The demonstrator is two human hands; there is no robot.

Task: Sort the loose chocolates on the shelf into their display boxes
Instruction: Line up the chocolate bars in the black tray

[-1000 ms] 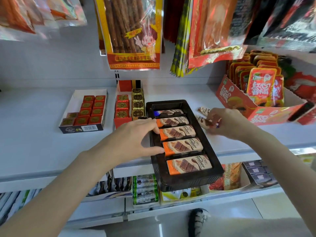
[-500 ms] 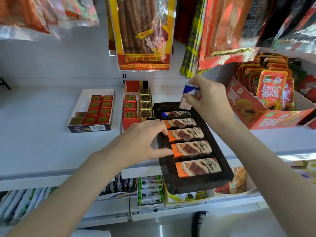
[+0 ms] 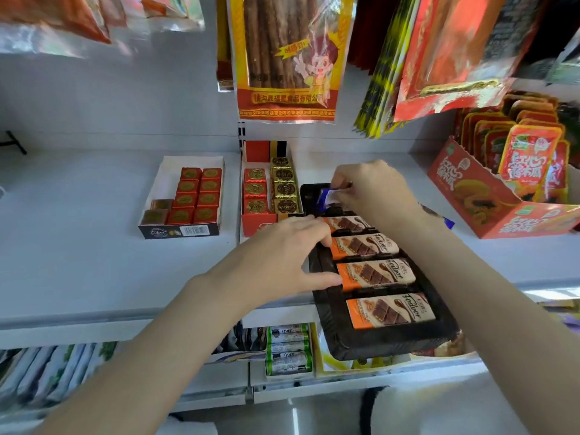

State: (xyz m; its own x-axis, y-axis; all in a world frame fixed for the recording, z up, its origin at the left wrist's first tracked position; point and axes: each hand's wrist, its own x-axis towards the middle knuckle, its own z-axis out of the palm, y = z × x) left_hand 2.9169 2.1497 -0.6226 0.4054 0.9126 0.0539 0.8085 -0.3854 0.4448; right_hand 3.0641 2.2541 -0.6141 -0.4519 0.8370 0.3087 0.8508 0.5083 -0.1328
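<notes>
The blue-wrapped chocolate (image 3: 326,196) hangs just above the far end of the black display tray (image 3: 386,343), pinched between the fingertips of the right hand (image 3: 373,189); its long axis tilts, the blue end down-left toward the tray. This looks like the placing step: next it must be laid crosswise, parallel to the orange-wrapped bars (image 3: 375,273). The left hand (image 3: 282,262) rests nearly flat on the tray's left edge, steadying it and gripping nothing.

Right hand (image 3: 373,186) pinches blue-wrapped chocolate bar (image 3: 326,196) above black plastic display tray (image 3: 376,343), frame centre; left hand (image 3: 282,259) rests on tray's left edge.
</notes>
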